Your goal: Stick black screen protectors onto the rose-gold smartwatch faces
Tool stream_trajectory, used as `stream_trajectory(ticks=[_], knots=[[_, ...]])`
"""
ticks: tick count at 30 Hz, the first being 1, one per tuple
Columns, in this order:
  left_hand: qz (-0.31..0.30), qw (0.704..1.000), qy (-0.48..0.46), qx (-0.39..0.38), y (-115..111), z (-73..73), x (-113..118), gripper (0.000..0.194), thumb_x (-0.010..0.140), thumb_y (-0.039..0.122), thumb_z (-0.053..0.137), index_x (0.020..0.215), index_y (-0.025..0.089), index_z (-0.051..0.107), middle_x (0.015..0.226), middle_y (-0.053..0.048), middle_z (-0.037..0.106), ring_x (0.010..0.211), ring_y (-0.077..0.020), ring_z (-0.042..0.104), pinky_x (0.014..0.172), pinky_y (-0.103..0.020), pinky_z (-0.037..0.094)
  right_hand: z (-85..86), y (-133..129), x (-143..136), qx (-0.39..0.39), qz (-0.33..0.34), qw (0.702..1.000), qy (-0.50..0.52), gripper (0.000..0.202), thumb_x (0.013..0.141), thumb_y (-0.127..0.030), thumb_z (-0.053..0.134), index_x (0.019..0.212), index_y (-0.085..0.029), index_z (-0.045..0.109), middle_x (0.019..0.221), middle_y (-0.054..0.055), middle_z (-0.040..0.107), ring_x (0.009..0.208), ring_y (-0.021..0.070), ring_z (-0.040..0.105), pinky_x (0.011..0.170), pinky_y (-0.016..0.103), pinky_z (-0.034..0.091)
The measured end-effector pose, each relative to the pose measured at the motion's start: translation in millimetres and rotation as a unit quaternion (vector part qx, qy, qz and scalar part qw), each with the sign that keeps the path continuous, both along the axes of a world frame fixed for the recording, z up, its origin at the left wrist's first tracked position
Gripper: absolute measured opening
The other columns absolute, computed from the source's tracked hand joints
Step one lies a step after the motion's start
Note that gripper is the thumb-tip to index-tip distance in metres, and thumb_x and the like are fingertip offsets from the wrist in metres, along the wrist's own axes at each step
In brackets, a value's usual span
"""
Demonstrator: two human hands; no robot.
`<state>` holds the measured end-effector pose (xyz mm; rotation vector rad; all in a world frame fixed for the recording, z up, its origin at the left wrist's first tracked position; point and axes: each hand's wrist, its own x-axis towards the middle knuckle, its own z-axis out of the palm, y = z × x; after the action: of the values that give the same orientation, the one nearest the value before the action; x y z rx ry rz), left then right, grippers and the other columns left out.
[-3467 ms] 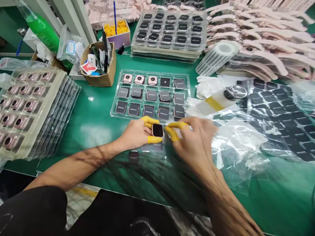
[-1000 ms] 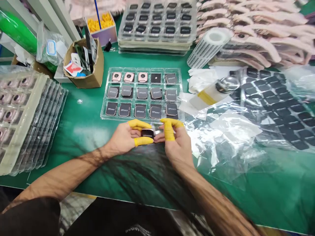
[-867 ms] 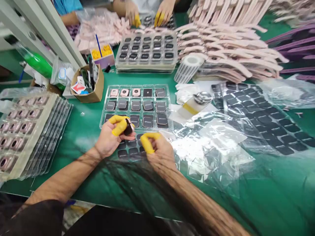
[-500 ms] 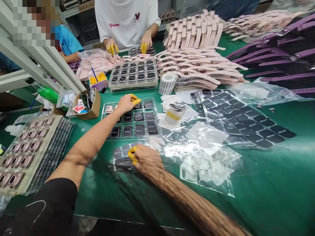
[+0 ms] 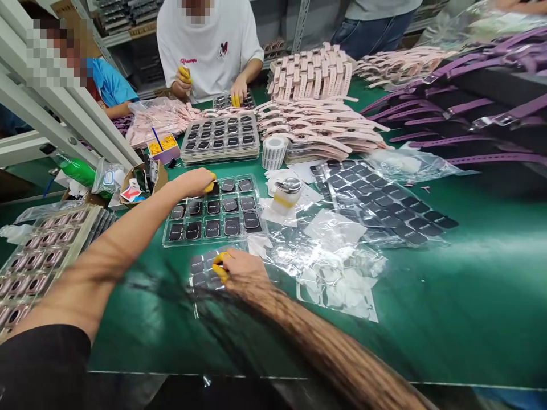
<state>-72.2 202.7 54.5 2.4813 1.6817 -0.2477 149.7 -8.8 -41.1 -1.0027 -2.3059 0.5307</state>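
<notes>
The left hand (image 5: 199, 181) reaches over the far row of the clear tray (image 5: 213, 241), its yellow-covered fingertips (image 5: 211, 186) drawn together beside a dark piece. Dark squares (image 5: 231, 226) fill the nearer rows, on the wrist's near side. Closer to the body, the right hand (image 5: 243, 270) is curled, thumb and forefinger close together, over the edge of a small sheet of dark pads (image 5: 197, 266). From this angle I cannot tell whether either hand grips anything. The left hand is best worked from above, wrist high, so the forearm does not brush loose squares; the right should bear lightly, so the sheet lies flat. White scraps (image 5: 258, 246) just beyond the right hand look easy to snag, and the lidded jar (image 5: 285, 193) stands beyond them.
</notes>
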Motion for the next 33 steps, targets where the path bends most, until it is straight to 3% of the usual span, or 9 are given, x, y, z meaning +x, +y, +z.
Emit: stream_trajectory(ticks=[4, 6, 8, 12, 16, 19, 24, 28, 33], knots=[[0.096, 0.957, -0.25, 0.114, -71.7, -15.1, 16.1, 0.034, 0.103, 0.033, 0.047, 0.122, 0.014, 0.067, 0.121, -0.016, 0.072, 0.11, -0.0254, 0.067, 0.101, -0.038, 0.05, 8.5, 8.1, 9.0, 0.004, 0.076, 0.997, 0.026, 0.023, 0.094, -0.042, 0.072, 0.114, -0.029, 0.072, 0.094, -0.001, 0.072, 0.07, 0.0143, 0.064, 0.054, 0.027, 0.042], [0.162, 0.829, -0.526, 0.101, -122.1, -25.7, 26.7, 0.034, 0.096, 0.045, 0.064, 0.116, 0.017, 0.067, 0.111, -0.011, 0.073, 0.105, -0.0234, 0.07, 0.1, -0.039, 0.054, 14.4, 13.0, 13.4, 0.012, 0.053, 0.992, 0.112, 0.024, 0.101, -0.041, 0.064, 0.118, -0.026, 0.07, 0.101, 0.003, 0.07, 0.071, 0.0137, 0.062, 0.059, 0.028, 0.048], [0.228, 0.711, -0.665, -0.013, -169.4, -34.6, 38.0, 0.044, 0.084, 0.052, 0.08, 0.11, 0.018, 0.067, 0.105, -0.007, 0.074, 0.091, -0.0206, 0.072, 0.09, -0.038, 0.059, 19.3, 18.1, 18.0, 0.023, -0.004, 0.978, 0.209, 0.027, 0.103, -0.036, 0.06, 0.126, -0.023, 0.066, 0.111, 0.008, 0.065, 0.081, 0.0162, 0.063, 0.065, 0.031, 0.053], [0.312, 0.608, -0.717, -0.139, -220.7, -41.7, 56.8, 0.05, 0.067, 0.047, 0.095, 0.094, 0.015, 0.067, 0.09, -0.003, 0.073, 0.075, -0.0156, 0.07, 0.07, -0.028, 0.06, 19.1, 29.5, 27.6, 0.036, 0.024, 0.972, 0.23, 0.037, 0.1, -0.024, 0.061, 0.138, -0.026, 0.062, 0.125, 0.011, 0.059, 0.098, 0.0196, 0.063, 0.075, 0.036, 0.059], [0.317, 0.598, -0.708, -0.202, -225.1, -42.9, 59.1, 0.052, 0.058, 0.042, 0.1, 0.087, 0.015, 0.066, 0.08, -0.001, 0.071, 0.067, -0.0135, 0.068, 0.061, -0.024, 0.057, 16.4, 35.3, 27.4, 0.057, 0.092, 0.972, 0.208, 0.024, 0.099, -0.019, 0.061, 0.115, -0.031, 0.075, 0.12, 0.007, 0.067, 0.089, 0.0172, 0.061, 0.071, 0.036, 0.055], [0.303, 0.612, -0.694, -0.227, -226.2, -45.1, 55.1, 0.051, 0.058, 0.042, 0.1, 0.086, 0.013, 0.068, 0.076, 0.0, 0.07, 0.062, -0.0113, 0.065, 0.058, -0.022, 0.055, 24.8, 29.1, 27.8, -0.043, 0.108, 0.955, 0.271, 0.009, 0.097, -0.03, 0.07, 0.099, -0.029, 0.078, 0.107, 0.005, 0.072, 0.086, 0.0172, 0.064, 0.072, 0.035, 0.055], [0.315, 0.62, -0.692, -0.194, -230.1, -52.8, 52.8, 0.069, 0.065, 0.042, 0.097, 0.119, 0.017, 0.062, 0.086, 0.001, 0.068, 0.062, -0.0119, 0.068, 0.058, -0.025, 0.056, 36.7, 10.2, 75.2, -0.297, -0.082, 0.925, 0.224, 0.025, 0.091, -0.052, 0.072, 0.097, -0.028, 0.077, 0.089, 0.004, 0.073, 0.063, 0.0175, 0.06, 0.053, 0.033, 0.048], [0.31, 0.623, -0.699, -0.165, -229.0, -59.9, 54.2, 0.057, 0.075, 0.045, 0.09, 0.114, 0.018, 0.058, 0.088, 0.001, 0.068, 0.063, -0.0089, 0.065, 0.061, -0.023, 0.054, 31.7, -1.8, 110.8, -0.121, -0.333, 0.931, -0.083, 0.017, 0.089, -0.041, 0.071, 0.087, -0.025, 0.075, 0.085, 0.009, 0.067, 0.065, 0.0241, 0.055, 0.051, 0.036, 0.036], [0.299, 0.653, -0.665, -0.205, -231.3, -57.5, 54.6, 0.069, 0.06, 0.025, 0.098, 0.118, 0.017, 0.062, 0.093, -0.002, 0.073, 0.08, -0.013, 0.069, 0.077, -0.027, 0.057, 20.0, 5.4, 79.9, 0.076, -0.283, 0.949, -0.117, 0.028, 0.097, -0.038, 0.061, 0.114, -0.021, 0.075, 0.111, 0.017, 0.064, 0.097, 0.0336, 0.058, 0.064, 0.04, 0.045]])
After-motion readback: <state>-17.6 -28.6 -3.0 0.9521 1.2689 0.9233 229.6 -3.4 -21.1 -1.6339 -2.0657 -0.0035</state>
